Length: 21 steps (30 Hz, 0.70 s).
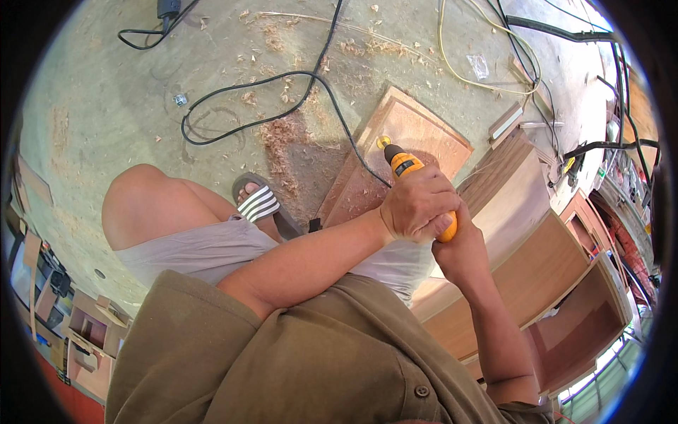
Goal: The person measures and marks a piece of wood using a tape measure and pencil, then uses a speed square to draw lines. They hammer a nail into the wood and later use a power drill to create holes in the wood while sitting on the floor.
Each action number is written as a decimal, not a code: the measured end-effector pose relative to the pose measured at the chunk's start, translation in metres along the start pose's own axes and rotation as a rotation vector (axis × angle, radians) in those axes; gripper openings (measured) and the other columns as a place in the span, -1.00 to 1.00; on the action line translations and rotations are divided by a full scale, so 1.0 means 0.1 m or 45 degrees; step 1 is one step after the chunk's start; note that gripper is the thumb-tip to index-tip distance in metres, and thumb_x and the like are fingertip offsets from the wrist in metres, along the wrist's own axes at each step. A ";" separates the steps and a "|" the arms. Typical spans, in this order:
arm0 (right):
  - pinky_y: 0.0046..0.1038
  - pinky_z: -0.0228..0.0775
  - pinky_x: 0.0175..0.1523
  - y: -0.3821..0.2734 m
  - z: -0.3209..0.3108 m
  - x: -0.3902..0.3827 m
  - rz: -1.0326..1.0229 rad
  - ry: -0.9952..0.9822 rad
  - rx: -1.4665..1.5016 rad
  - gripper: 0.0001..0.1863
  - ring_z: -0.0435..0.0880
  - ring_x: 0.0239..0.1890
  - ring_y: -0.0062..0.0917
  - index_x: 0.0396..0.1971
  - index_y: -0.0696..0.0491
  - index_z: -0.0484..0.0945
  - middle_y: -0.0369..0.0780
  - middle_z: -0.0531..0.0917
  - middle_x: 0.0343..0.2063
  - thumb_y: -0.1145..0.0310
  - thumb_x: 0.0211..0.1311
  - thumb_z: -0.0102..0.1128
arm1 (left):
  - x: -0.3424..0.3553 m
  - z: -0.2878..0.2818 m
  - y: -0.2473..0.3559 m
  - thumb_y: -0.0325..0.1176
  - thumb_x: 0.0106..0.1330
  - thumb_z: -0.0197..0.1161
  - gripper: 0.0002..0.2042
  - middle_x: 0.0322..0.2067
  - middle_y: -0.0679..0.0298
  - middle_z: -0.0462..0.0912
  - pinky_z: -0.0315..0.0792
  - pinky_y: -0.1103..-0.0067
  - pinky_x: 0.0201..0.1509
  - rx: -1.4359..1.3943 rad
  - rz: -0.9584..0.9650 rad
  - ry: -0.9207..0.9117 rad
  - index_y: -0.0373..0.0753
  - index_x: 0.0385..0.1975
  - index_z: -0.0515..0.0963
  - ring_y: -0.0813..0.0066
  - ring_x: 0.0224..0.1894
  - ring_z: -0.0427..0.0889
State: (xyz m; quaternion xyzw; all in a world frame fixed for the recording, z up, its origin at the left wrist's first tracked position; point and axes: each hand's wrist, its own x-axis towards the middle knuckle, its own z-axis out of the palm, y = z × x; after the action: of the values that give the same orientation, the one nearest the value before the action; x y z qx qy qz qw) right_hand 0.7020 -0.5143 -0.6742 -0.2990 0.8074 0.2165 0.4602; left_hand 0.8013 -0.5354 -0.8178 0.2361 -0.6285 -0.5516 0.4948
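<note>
A yellow and black power drill (407,164) is held in both my hands, its body slanting up and to the left. My left hand (419,205) is wrapped over the rear of the drill's body. Close behind it, my right hand (460,244) grips the drill too, its fingers partly hidden. At the drill's front, a round yellowish bit (383,142) meets the face of a flat wooden panel (434,134). Whether the bit has cut into the wood I cannot tell. The panel lies on the floor in front of me, with wood chips scattered over it.
A black cord (265,79) loops across the concrete floor to the panel. Sawdust (282,145) lies beside my sandalled foot (258,201). Wooden cabinet pieces (544,265) stand at my right, and a pale yellow cable (452,60) curls at the far right. Wooden parts (88,332) are stacked at left.
</note>
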 end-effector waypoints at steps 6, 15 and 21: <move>0.08 0.47 -0.10 0.04 0.05 0.01 -0.090 0.043 -0.027 -0.29 0.65 -0.14 0.15 0.30 -0.06 0.21 0.11 0.70 -0.27 0.54 0.08 0.16 | -0.01 0.01 -0.01 -0.12 0.32 0.16 -0.76 -0.44 0.24 0.61 0.48 0.32 -0.14 -0.023 -0.005 0.011 -0.17 -0.40 0.59 0.18 -0.36 0.58; -0.02 0.51 0.00 0.01 0.03 0.01 -0.006 0.022 -0.016 -0.36 0.63 -0.03 0.15 0.29 -0.01 0.28 0.14 0.70 -0.16 0.47 0.16 0.20 | -0.01 -0.01 -0.01 -0.12 0.33 0.15 -0.74 -0.44 0.24 0.61 0.47 0.31 -0.15 -0.045 0.015 -0.007 -0.18 -0.40 0.58 0.18 -0.36 0.58; -0.03 0.51 0.02 -0.01 0.02 0.00 -0.021 0.019 -0.014 -0.36 0.63 -0.02 0.15 0.29 -0.01 0.28 0.14 0.70 -0.15 0.47 0.17 0.19 | 0.01 -0.04 0.01 -0.13 0.35 0.15 -0.75 -0.45 0.23 0.61 0.46 0.31 -0.15 -0.008 -0.006 -0.010 -0.18 -0.40 0.58 0.18 -0.36 0.59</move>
State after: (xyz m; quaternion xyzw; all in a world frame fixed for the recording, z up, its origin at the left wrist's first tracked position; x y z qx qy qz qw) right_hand 0.7036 -0.5143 -0.6755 -0.3099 0.8072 0.2150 0.4540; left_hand 0.8052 -0.5376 -0.8166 0.2337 -0.6282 -0.5557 0.4919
